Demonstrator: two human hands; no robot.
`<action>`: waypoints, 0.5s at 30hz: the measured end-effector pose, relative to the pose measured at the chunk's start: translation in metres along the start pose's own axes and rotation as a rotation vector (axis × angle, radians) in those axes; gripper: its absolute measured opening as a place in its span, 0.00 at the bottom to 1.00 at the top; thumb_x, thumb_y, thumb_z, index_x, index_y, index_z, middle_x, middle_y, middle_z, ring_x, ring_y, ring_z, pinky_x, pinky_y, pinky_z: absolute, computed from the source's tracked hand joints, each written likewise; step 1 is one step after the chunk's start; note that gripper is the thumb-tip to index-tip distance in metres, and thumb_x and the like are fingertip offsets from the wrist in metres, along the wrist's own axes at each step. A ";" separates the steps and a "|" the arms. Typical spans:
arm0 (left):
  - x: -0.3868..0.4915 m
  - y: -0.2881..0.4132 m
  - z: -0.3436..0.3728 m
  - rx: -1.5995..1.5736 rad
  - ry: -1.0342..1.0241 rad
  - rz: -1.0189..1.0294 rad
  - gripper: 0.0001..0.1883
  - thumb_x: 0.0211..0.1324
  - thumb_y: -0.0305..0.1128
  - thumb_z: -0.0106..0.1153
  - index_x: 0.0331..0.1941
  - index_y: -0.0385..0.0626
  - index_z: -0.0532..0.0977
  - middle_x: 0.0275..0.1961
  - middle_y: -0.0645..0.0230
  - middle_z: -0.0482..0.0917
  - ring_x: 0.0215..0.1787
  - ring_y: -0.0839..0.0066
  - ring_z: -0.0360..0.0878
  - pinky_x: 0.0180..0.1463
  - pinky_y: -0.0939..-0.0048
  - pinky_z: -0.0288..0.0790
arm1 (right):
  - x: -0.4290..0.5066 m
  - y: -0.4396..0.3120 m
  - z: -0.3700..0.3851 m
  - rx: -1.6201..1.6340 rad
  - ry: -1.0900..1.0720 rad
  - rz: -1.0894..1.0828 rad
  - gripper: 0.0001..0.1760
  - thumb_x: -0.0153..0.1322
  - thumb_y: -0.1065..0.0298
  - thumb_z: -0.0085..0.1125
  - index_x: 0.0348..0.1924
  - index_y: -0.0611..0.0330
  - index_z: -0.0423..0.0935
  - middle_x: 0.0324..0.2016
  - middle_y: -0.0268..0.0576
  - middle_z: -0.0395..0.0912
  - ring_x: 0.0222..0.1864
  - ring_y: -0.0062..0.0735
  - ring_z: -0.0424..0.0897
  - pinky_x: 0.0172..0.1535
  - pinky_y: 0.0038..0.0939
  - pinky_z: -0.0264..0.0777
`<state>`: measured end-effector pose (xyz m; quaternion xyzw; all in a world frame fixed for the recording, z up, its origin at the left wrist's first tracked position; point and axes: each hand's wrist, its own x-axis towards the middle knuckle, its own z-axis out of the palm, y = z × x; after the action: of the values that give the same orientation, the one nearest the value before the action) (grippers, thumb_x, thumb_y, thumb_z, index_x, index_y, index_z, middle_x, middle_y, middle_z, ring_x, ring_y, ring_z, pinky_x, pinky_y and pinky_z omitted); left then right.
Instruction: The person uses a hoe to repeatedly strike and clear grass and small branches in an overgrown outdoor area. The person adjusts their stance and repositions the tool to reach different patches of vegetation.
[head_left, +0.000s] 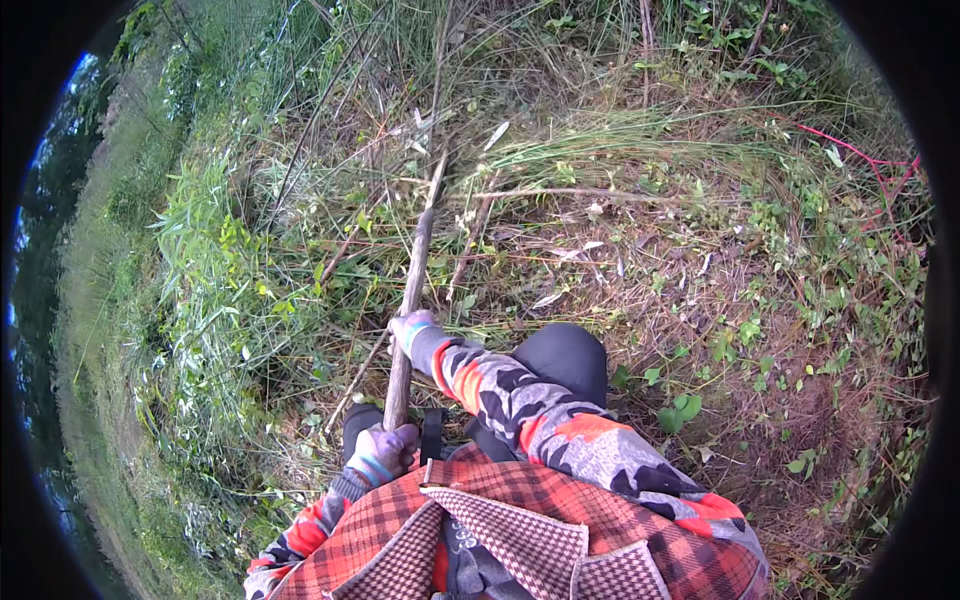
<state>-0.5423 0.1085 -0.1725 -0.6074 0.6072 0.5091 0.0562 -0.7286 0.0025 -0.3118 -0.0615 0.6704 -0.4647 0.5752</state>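
Observation:
A long wooden pole points away from my body, its near end at my waist. My left hand, in a light glove, grips it near that end. Farther up, my right hand, also gloved, is closed around the pole. The far end of the pole lies among cut grass and thin stems, and what it carries there, if anything, cannot be made out. A thin stick slants beside the pole, left of my right hand. My bent knee shows under my right forearm.
Tall green weeds stand on the left. Long grass stalks lie across the ground ahead, with a dry stem below them. Red branching stems rise at the far right. Low leafy plants grow on the right.

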 end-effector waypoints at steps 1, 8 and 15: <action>-0.003 -0.015 0.001 0.004 0.023 -0.018 0.18 0.46 0.40 0.66 0.32 0.35 0.75 0.23 0.64 0.78 0.23 0.77 0.76 0.26 0.72 0.69 | 0.011 0.020 0.004 -0.108 0.016 0.045 0.16 0.62 0.60 0.62 0.34 0.65 0.76 0.24 0.46 0.79 0.25 0.39 0.79 0.32 0.35 0.74; -0.128 -0.008 -0.073 -0.018 0.097 -0.115 0.18 0.45 0.35 0.63 0.34 0.30 0.74 0.24 0.65 0.78 0.23 0.79 0.72 0.26 0.72 0.68 | -0.102 0.025 0.072 0.623 -0.478 0.245 0.09 0.64 0.63 0.58 0.26 0.58 0.73 0.19 0.43 0.75 0.20 0.38 0.75 0.27 0.41 0.73; -0.068 -0.037 -0.054 -0.142 0.053 0.028 0.12 0.48 0.27 0.62 0.36 0.37 0.71 0.20 0.76 0.70 0.13 0.90 0.60 0.14 0.84 0.54 | -0.088 -0.027 0.010 0.928 -0.215 0.072 0.09 0.69 0.66 0.54 0.25 0.56 0.68 0.16 0.37 0.70 0.12 0.33 0.71 0.16 0.35 0.69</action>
<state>-0.4657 0.1271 -0.1210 -0.6146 0.5792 0.5354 -0.0104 -0.7038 0.0361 -0.2292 0.1774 0.3306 -0.6857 0.6237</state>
